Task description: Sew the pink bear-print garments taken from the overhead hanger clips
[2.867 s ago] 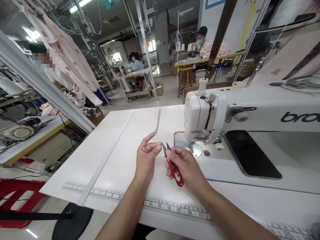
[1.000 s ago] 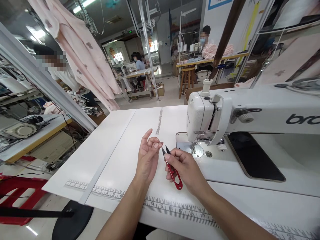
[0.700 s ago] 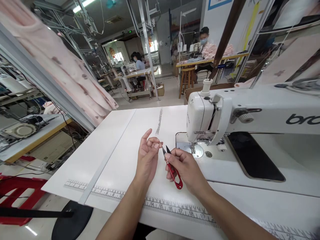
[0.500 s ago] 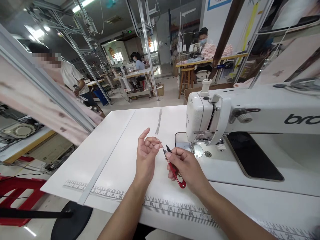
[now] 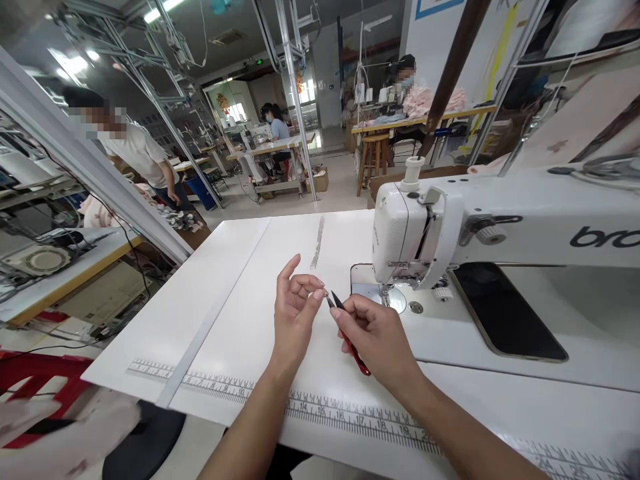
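My right hand (image 5: 377,333) is wrapped round red-handled thread snips (image 5: 356,352), whose dark pointed blades stand a little apart and point up toward my left hand. My left hand (image 5: 297,313) hovers over the white tabletop (image 5: 240,320) with thumb and fingertips pinched together and one finger raised. Its fingertips almost meet the blade tips; whatever is in the pinch is too small to make out. Just right of the snips is the needle area of a white sewing machine (image 5: 405,233).
A dark phone (image 5: 507,310) lies on the machine bed. A printed ruler (image 5: 350,417) runs along the table's front edge. Blurred pink fabric (image 5: 85,427) is at the lower left, beside a red stool (image 5: 45,373). A co-worker (image 5: 145,157) stands at the left behind a metal post.
The pink fabric stretched across the left has dropped to the lower left. The co-worker there has leaned and lowered an arm. The blades of my snips have drawn slightly closer together.
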Tool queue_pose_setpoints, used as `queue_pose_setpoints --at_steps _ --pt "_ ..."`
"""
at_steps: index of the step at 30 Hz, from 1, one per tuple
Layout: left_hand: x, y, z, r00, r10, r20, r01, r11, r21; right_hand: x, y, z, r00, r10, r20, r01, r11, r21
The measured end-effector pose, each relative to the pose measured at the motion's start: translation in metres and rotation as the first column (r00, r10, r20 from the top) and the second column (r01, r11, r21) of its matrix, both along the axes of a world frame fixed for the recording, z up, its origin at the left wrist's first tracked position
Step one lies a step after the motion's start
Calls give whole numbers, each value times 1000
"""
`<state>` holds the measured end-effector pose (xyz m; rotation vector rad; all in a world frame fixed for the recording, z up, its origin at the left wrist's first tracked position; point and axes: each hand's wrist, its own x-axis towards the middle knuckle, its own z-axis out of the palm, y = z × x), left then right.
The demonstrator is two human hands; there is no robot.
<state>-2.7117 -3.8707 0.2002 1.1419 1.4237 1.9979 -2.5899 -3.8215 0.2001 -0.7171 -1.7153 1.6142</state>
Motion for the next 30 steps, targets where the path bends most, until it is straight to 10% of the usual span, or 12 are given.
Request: queue_pose_setpoints --at_steps 6,22,30 --pt "-1 0 0 1000 12 1 -12 1000 -2 0 1 -5 992 -103 66 74 935 346" --pt "1 -1 5 996 -55 76 64 991 -120 -1 3 -3 1000 21 23 -22 998 53" --pt "-6 0 5 893 -142 427 135 990 46 1 2 2 999 -16 -34 13 997 -75"
